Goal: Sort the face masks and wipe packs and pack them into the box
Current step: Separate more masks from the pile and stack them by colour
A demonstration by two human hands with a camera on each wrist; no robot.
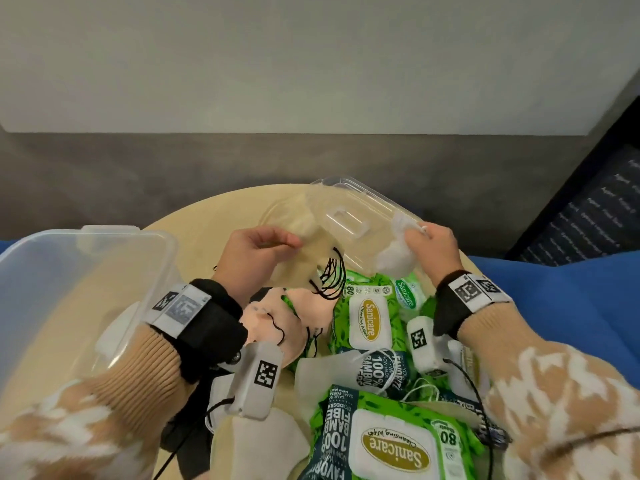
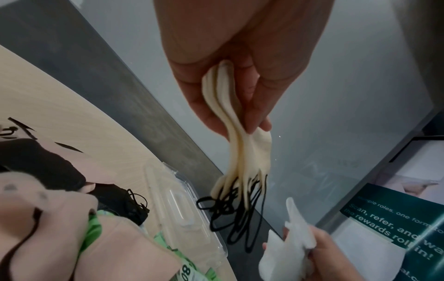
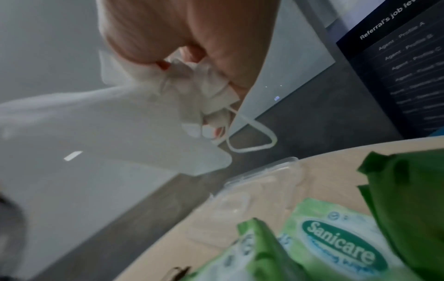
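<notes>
Left hand (image 1: 256, 251) grip pinching cream face masks (image 2: 238, 136) with black loops, raised above the table (image 1: 207, 230); right hand (image 1: 433, 247) grip clutching white face masks (image 1: 394, 258); wipe packs (image 1: 370, 320) heaped below; clear box (image 1: 86, 258) at left

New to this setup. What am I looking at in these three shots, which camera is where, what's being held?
No machine: a person works with bare hands, wearing one camera on the head and one on each wrist. The head view looks down on a round pale wooden table with green wipe packs, loose face masks, a clear plastic lid and, at left, a clear plastic box. The left wrist view shows the left hand pinching a small stack of cream face masks with black ear loops. The right wrist view shows the right hand gripping crumpled white face masks.
</notes>
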